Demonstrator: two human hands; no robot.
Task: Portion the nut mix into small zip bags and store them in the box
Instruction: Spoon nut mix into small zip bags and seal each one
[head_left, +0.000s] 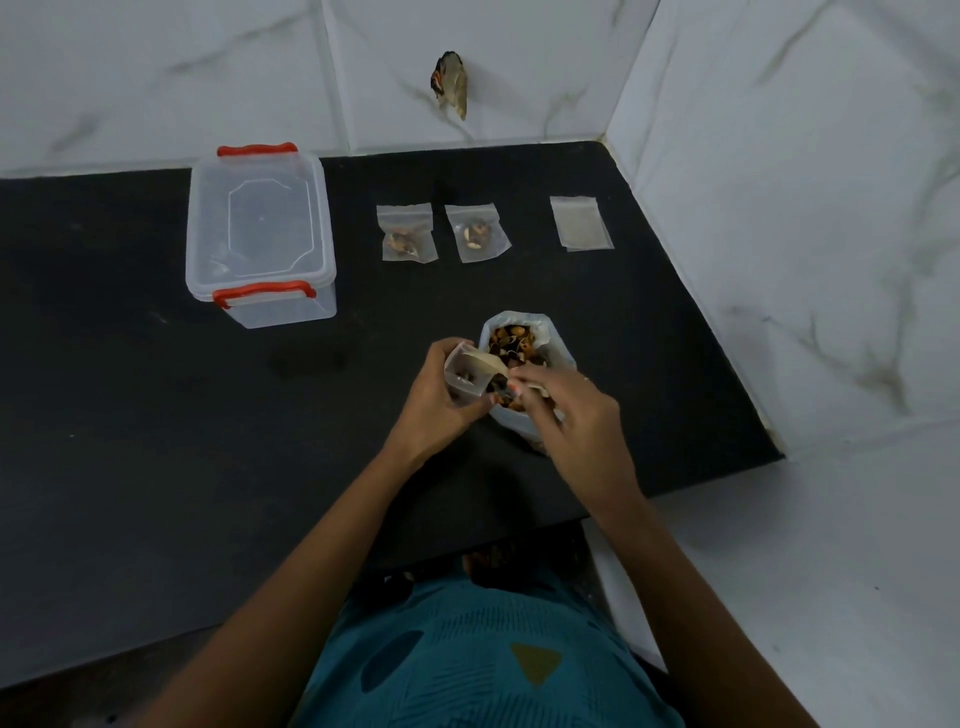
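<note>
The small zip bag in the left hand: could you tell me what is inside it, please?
A few nuts lie inside the small zip bag; the left hand gripping it hides its lower part.

Open nut bag (517, 338); box (260, 228) apparently lidded

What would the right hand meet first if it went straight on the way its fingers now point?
Most likely the small zip bag that the left hand holds open: the right hand points left at its mouth, close beside it. Depth is unclear from this one view.
</note>
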